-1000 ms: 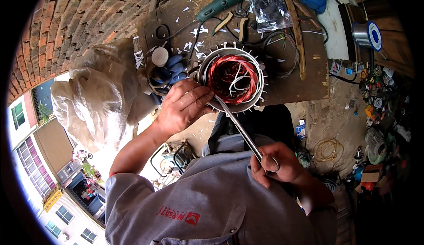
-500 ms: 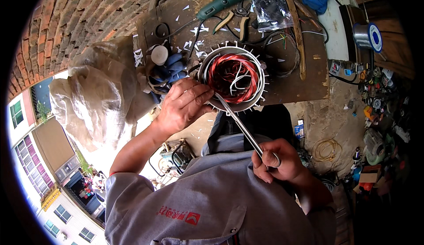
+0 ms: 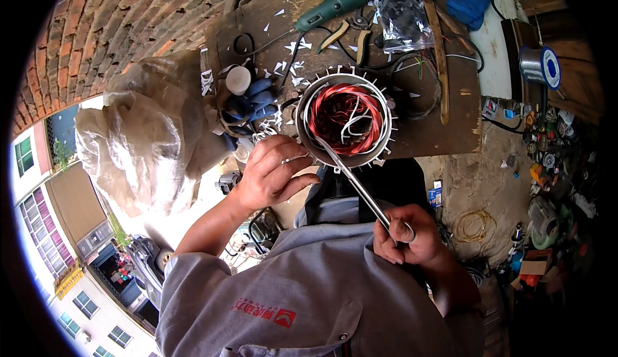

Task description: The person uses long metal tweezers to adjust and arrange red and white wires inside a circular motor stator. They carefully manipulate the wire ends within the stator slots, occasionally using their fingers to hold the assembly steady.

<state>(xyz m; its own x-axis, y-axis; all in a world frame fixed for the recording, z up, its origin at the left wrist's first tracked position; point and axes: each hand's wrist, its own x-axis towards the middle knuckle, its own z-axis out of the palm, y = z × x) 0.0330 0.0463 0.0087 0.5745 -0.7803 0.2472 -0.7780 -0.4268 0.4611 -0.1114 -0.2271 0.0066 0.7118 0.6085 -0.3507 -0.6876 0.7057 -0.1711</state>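
In front of me, at the bench's near edge, is a round metal motor stator (image 3: 302,113) wound with red wire coils (image 3: 317,109). White slips stick out around its rim, and white leads (image 3: 353,122) lie inside. My right hand (image 3: 412,234) is closed around long metal tweezers (image 3: 360,189), whose far tip reaches the stator's near-left inner rim. My left hand (image 3: 273,170) hovers just left of the stator with its thumb apart from the bent fingers. A small bright spot shows on one finger; I cannot make out what it is.
On the wooden bench (image 3: 460,112) lie a green power tool (image 3: 338,6), cutters with pale handles (image 3: 362,48), a plastic bag (image 3: 405,19), white scraps, a wooden strip (image 3: 436,48) and blue gloves (image 3: 257,99). A wire spool (image 3: 539,67) stands right; plastic sheeting (image 3: 141,138) hangs left.
My left hand has drawn back from the stator's rim, and its thumb has moved away from the fingers. The tweezers stay at the near-left rim in my right hand.
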